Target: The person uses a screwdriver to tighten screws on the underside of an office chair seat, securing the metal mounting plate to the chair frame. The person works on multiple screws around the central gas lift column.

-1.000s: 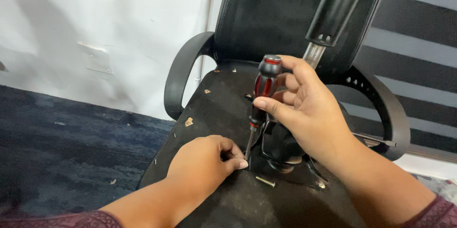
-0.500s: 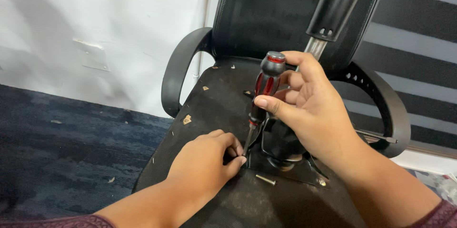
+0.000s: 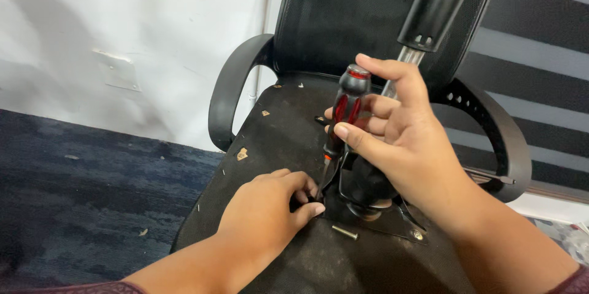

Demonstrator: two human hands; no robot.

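Note:
An upturned black office chair lies before me, its seat underside (image 3: 276,140) facing up. My right hand (image 3: 399,140) grips a red-and-black screwdriver (image 3: 345,110), held upright with its tip down at the metal mounting plate (image 3: 392,223). My left hand (image 3: 267,214) rests on the seat underside, fingertips pinched at the plate's left corner beside the screwdriver tip. What the fingers pinch is hidden. A loose bolt (image 3: 345,232) lies just in front of the plate. The black gas cylinder (image 3: 438,5) rises from the mechanism behind my right hand.
Curved black armrests stand at the left (image 3: 230,85) and right (image 3: 503,140) of the seat. The mesh backrest (image 3: 343,18) is behind. Dark blue carpet (image 3: 80,189) spreads to the left, below a white wall (image 3: 123,36). Small tan scraps dot the seat underside.
The view has shifted slightly. My right hand keeps the screwdriver upright at the plate, and my left fingertips have stayed pinched beside its tip.

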